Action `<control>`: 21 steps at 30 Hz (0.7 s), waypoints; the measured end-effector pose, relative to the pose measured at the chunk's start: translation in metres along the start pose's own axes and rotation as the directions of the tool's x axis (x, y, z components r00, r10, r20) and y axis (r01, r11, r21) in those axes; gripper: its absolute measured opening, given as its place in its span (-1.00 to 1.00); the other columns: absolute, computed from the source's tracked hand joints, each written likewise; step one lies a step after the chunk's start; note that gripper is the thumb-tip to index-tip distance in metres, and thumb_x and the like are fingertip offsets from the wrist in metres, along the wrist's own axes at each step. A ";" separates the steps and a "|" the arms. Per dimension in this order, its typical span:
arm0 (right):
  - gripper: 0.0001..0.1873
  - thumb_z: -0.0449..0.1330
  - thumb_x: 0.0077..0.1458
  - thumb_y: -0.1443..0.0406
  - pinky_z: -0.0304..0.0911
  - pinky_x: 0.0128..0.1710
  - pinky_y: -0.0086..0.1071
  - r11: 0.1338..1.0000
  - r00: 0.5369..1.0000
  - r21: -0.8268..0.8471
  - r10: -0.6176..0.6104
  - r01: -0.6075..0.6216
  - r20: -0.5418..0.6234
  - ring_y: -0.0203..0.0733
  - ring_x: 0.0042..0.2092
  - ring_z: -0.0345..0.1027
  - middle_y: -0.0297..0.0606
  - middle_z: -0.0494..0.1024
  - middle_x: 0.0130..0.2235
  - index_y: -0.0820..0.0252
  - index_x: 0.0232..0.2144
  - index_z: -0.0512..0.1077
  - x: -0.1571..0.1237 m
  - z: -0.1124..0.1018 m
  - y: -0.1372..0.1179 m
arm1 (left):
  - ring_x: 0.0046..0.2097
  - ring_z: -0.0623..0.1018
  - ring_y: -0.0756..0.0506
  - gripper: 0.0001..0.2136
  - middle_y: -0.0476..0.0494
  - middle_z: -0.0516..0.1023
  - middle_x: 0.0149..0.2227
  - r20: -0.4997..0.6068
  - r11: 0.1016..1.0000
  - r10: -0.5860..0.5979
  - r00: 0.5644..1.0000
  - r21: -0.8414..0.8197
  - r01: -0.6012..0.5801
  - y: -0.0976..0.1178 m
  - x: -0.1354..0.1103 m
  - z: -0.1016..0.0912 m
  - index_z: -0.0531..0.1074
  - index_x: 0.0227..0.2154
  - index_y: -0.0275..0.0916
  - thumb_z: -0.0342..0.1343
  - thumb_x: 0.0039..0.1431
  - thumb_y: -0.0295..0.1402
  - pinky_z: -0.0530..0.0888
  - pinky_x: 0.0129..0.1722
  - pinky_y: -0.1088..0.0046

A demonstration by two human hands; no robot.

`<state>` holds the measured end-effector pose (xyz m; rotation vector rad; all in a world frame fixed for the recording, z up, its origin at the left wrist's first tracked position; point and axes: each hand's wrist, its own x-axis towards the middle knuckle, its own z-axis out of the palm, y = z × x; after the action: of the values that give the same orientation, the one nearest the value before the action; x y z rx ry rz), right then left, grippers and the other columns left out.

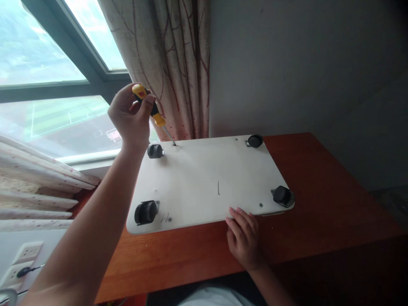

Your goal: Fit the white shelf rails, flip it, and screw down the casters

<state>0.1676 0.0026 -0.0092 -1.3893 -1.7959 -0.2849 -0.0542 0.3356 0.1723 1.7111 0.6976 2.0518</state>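
My left hand (132, 114) is closed around the yellow and black handle of a screwdriver (158, 119). The tool slants down to the right, and its tip meets a screw (174, 143) near the far left edge of a white panel (197, 178). Black caster wheels stand at the panel's corners: far left (155, 151), near left (145, 212), far right (255, 140) and near right (283, 196). My right hand (244, 236) holds nothing; its slightly bent fingers rest on the panel's near edge, right of the middle.
The panel lies on a reddish-brown wooden table (318, 204). A patterned curtain (178, 68) hangs behind it, beside a window (63, 119) on the left. A grey wall (287, 68) rises at the back. Wall sockets (28, 252) with a plugged-in cable are at lower left.
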 end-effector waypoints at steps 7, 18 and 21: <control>-0.63 0.18 0.16 0.50 0.11 0.23 0.01 1.000 1.000 -0.005 -0.006 0.006 -0.013 -0.02 0.22 0.31 -0.07 0.54 0.08 0.19 0.01 0.42 -0.003 0.002 0.001 | -0.26 0.60 -0.01 -0.70 -0.09 0.61 -0.25 0.014 1.000 0.024 1.000 -0.018 -0.024 0.000 0.003 -0.001 0.53 -0.12 -0.27 0.33 0.05 -0.37 0.59 -0.21 0.39; -0.62 0.18 0.14 0.51 0.11 0.24 -0.01 1.000 1.000 -0.005 -0.002 0.002 -0.014 -0.02 0.21 0.32 -0.08 0.55 0.08 0.18 0.00 0.42 -0.001 0.001 0.001 | -0.24 0.60 0.00 -0.69 -0.09 0.60 -0.24 0.014 1.000 -0.002 1.000 -0.005 0.002 -0.002 0.000 -0.001 0.51 -0.11 -0.28 0.33 0.06 -0.38 0.59 -0.14 0.36; -0.62 0.18 0.14 0.50 0.13 0.23 -0.02 1.000 1.000 -0.016 0.003 -0.003 -0.011 -0.03 0.21 0.34 -0.10 0.54 0.08 0.15 0.00 0.42 -0.002 0.001 0.001 | -0.22 0.60 -0.01 -0.70 -0.08 0.60 -0.23 0.001 1.000 -0.013 1.000 0.024 0.013 -0.001 -0.002 0.000 0.52 -0.11 -0.23 0.32 0.06 -0.37 0.59 -0.12 0.35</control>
<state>0.1681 0.0022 -0.0110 -1.3990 -1.7861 -0.3046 -0.0543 0.3354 0.1701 1.7160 0.7334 2.0417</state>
